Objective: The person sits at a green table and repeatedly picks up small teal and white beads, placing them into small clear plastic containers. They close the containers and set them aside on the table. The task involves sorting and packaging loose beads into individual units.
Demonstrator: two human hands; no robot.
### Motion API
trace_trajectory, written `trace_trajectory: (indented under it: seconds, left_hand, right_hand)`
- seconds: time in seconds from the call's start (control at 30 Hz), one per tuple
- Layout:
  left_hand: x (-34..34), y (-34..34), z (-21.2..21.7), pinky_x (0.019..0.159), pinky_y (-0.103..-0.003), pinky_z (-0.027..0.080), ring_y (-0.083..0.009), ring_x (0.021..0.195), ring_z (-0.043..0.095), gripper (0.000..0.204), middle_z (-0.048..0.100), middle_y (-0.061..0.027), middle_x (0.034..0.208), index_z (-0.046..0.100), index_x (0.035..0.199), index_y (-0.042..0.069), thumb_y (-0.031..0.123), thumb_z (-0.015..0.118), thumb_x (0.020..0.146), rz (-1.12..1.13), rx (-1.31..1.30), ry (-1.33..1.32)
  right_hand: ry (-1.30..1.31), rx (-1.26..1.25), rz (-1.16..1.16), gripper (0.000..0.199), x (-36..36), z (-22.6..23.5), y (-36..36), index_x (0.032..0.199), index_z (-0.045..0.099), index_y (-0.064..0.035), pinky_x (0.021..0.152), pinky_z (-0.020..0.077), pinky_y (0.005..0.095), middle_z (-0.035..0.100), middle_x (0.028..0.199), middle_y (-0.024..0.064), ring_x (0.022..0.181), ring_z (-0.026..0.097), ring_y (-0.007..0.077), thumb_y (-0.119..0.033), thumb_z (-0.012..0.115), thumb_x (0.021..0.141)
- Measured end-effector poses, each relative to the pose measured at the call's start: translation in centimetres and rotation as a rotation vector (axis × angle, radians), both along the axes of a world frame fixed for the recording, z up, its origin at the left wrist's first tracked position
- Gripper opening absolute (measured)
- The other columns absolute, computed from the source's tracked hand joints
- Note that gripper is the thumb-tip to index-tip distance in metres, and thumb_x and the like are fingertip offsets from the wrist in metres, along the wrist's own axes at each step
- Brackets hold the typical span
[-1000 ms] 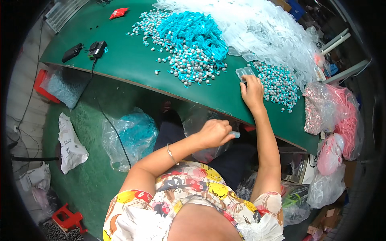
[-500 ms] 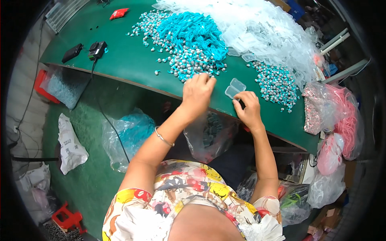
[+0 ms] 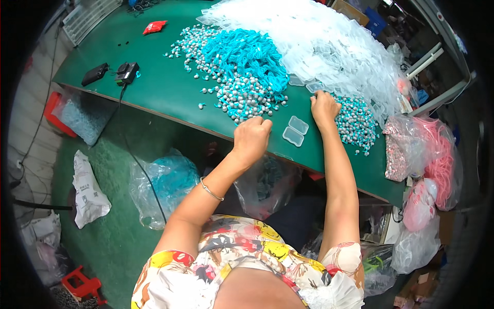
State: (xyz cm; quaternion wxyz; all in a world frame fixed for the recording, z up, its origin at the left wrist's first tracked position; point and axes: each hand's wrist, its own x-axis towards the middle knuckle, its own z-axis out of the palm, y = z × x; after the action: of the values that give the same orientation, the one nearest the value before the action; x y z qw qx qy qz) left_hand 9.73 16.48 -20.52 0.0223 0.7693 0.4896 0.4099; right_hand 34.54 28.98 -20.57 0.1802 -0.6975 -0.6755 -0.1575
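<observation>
An open clear plastic case [image 3: 295,131] lies on the green table between my hands, its two halves side by side. My left hand [image 3: 252,139] is closed with the knuckles up, just over the front edge, below a heap of small grey-and-blue round pieces [image 3: 247,95]. Whatever its fingers hold is hidden. Farther out, my right hand [image 3: 325,107] is curled, its fingertips at the near border of a big heap of clear plastic cases [image 3: 334,46]; I cannot see what is in them. A second heap of grey-and-blue pieces [image 3: 357,121] lies beside that hand.
Blue cords [image 3: 247,51] are piled behind the left heap. A black device with a cable [image 3: 126,73], a black case [image 3: 94,74] and a red packet [image 3: 154,27] sit at left. Bags with pink cords [image 3: 437,149] crowd the right end. Bagged blue material [image 3: 170,177] stands below.
My right hand has left the open case and reached forward to the clear heap. My left hand has drawn back from the grey-and-blue pieces toward me. The open case lies slightly nearer.
</observation>
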Motion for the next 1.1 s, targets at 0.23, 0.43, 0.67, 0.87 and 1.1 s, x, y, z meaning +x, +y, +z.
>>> trace_trajectory:
  seconds: [0.23, 0.43, 0.67, 0.87, 1.1]
  left_hand:
    - [0.3, 0.2, -0.2, 0.067, -0.045, 0.052, -0.0331, 0.079, 0.064, 0.004, 0.06, -0.0123, 0.081, 0.066, 0.085, 0.006, 0.006, 0.064, 0.081, -0.054, -0.104, -0.076]
    - [2.0, 0.7, 0.7, 0.074, -0.043, 0.053, -0.0324, 0.087, 0.064, 0.011, 0.063, -0.0098, 0.09, 0.07, 0.092, 0.009, 0.009, 0.07, 0.081, -0.228, -0.181, -0.21]
    - [2.9, 1.7, 0.3, 0.078, -0.042, 0.052, -0.0306, 0.093, 0.063, 0.013, 0.063, -0.0093, 0.096, 0.071, 0.091, 0.01, 0.011, 0.073, 0.079, -0.304, -0.223, -0.124]
    - [2.7, 1.7, 0.1, 0.077, -0.042, 0.052, -0.0306, 0.092, 0.063, 0.013, 0.062, -0.0098, 0.095, 0.07, 0.091, 0.008, 0.013, 0.074, 0.08, -0.3, -0.237, -0.127]
    - [2.5, 1.6, -0.3, 0.076, -0.042, 0.052, -0.031, 0.09, 0.063, 0.017, 0.061, -0.0106, 0.094, 0.07, 0.096, 0.006, 0.015, 0.072, 0.082, -0.329, -0.191, -0.098]
  right_hand:
    - [0.009, 0.057, 0.111, 0.011, 1.8, -1.4, 0.4, 0.091, 0.067, -0.0146, 0.077, 0.04, 0.0492, 0.068, 0.09, 0.007, 0.09, 0.065, 0.0279, -0.02, 0.071, 0.082]
    - [0.044, 0.075, 0.122, 0.014, 1.1, -1.2, 0.9, 0.09, 0.066, -0.0142, 0.08, 0.0386, 0.0486, 0.068, 0.09, 0.006, 0.093, 0.063, 0.0271, -0.021, 0.074, 0.08]
    - [0.106, 0.096, 0.081, 0.01, -0.1, -0.1, -0.2, 0.085, 0.066, -0.0142, 0.081, 0.039, 0.0484, 0.068, 0.086, 0.0046, 0.086, 0.064, 0.0256, -0.019, 0.071, 0.078]
    - [0.636, -0.083, 0.498, 0.014, -1.9, 2.6, -10.1, 0.085, 0.066, -0.0099, 0.066, 0.0433, 0.0351, 0.066, 0.08, 0.0011, 0.064, 0.059, 0.0185, -0.014, 0.074, 0.075]
    - [0.411, -0.144, 0.565, 0.013, -2.7, 2.2, -13.7, 0.09, 0.066, -0.0111, 0.087, 0.0366, 0.0392, 0.067, 0.089, 0.0013, 0.084, 0.064, 0.0194, -0.01, 0.072, 0.079]
